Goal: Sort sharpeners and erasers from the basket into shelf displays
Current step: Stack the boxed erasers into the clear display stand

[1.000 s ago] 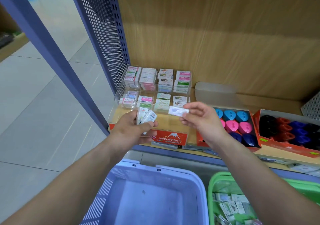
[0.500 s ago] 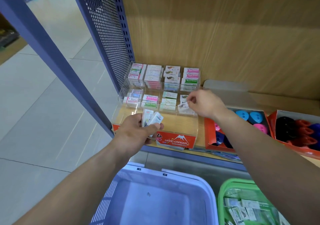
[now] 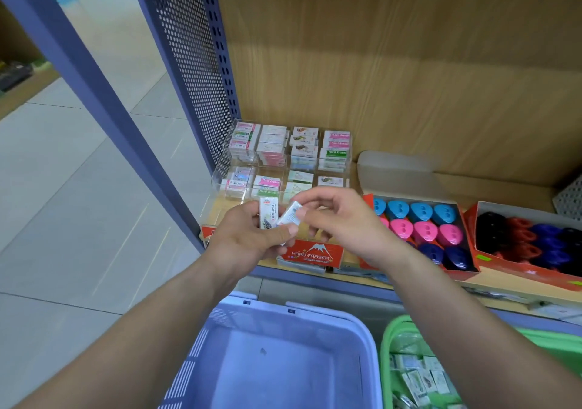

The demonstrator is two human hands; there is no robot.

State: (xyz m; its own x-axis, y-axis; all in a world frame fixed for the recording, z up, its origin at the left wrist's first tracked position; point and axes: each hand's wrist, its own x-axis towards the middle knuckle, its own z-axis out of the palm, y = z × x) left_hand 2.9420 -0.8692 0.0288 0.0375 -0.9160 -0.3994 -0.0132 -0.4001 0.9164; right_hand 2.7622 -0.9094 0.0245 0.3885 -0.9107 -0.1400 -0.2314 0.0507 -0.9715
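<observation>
Well, from my remote seat I saw both hands meet in front of the clear eraser display (image 3: 225, 160), which sat at the left end of the wooden shelf (image 3: 393, 62), against the perforated blue side panel (image 3: 189, 62). The left hand (image 3: 248, 240) was curled round a pair of erasers (image 3: 278, 218), with its thumb laid across their lower ends. The upright eraser (image 3: 268, 215) stood on the left. The tilted eraser (image 3: 291, 215) leaned to the right, touching the first one. The right hand (image 3: 345, 224) had come in from the right, fingers bent, and its thumb and forefinger pinched the upper end of the tilted eraser, so both hands had hold of that one.

Behind the hands, the display's compartments held stacked erasers in two rows, and a red HARD ERASER label (image 3: 311, 252) showed on its front edge, just below the hands. Right of it, touching or nearly so, sat an orange box (image 3: 468, 241) of blue, pink and dark blue sharpeners (image 3: 422, 212). Beside that was a second orange box (image 3: 516, 278) with black, red and blue ones.

Below the shelf, a blue basket (image 3: 315, 309) sat under my forearms. To its right, a green basket (image 3: 385, 342) held a heap of wrapped erasers (image 3: 419, 377). I could not read their labels.
</observation>
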